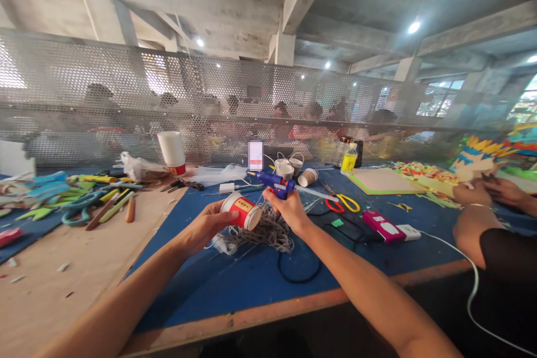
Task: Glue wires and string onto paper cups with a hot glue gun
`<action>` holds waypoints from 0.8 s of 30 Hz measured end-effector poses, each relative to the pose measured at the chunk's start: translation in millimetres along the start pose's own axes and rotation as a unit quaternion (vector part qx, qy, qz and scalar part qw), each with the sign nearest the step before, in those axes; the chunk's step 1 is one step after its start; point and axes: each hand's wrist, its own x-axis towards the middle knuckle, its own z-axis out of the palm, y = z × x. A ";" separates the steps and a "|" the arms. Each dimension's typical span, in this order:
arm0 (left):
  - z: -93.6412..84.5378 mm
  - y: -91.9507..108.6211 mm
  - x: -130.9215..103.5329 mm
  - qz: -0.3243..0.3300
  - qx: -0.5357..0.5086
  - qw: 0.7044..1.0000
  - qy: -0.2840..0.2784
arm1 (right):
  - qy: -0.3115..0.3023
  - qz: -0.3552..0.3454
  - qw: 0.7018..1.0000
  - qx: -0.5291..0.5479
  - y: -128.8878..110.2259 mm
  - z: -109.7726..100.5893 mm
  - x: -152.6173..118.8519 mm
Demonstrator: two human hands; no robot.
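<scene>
A red and white paper cup [242, 211] lies tilted in my left hand [208, 225], its fingers and thumb wrapped round the cup's side. My right hand [289, 210] is closed round the handle of a blue glue gun [274, 181], which points up and to the left, with a clear glue stick [318, 192] sticking out of its back. The gun is just right of and above the cup, and the two look apart. Beneath both hands a tangle of grey cord [271, 233] rests on the blue table mat [201, 285].
Stacked cups [172, 151] stand back left, beside tools with wooden handles [130, 210] and teal scissors [78, 210]. Yellow scissors [349, 203], a magenta box [384, 226] and a yellow-labelled bottle [349, 159] are to the right. Another person's arm [472, 229] reaches in at far right. A mesh panel [235, 84] stands behind.
</scene>
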 end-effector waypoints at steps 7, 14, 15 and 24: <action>-2.5 -1.5 1.3 -0.007 -0.004 1.000 0.012 | 0.008 -0.003 1.000 0.011 -1.2 -0.5 0.7; -1.9 0.7 0.7 -0.013 -0.014 1.000 0.011 | 0.008 -0.009 1.000 0.013 0.1 -0.8 0.2; -1.7 1.0 0.6 -0.013 -0.016 1.000 0.011 | 0.009 -0.010 1.000 0.014 0.5 -0.8 0.2; -3.2 -0.1 2.4 -0.008 -0.039 0.999 0.021 | 0.011 -0.001 1.000 0.011 -0.1 -0.1 0.4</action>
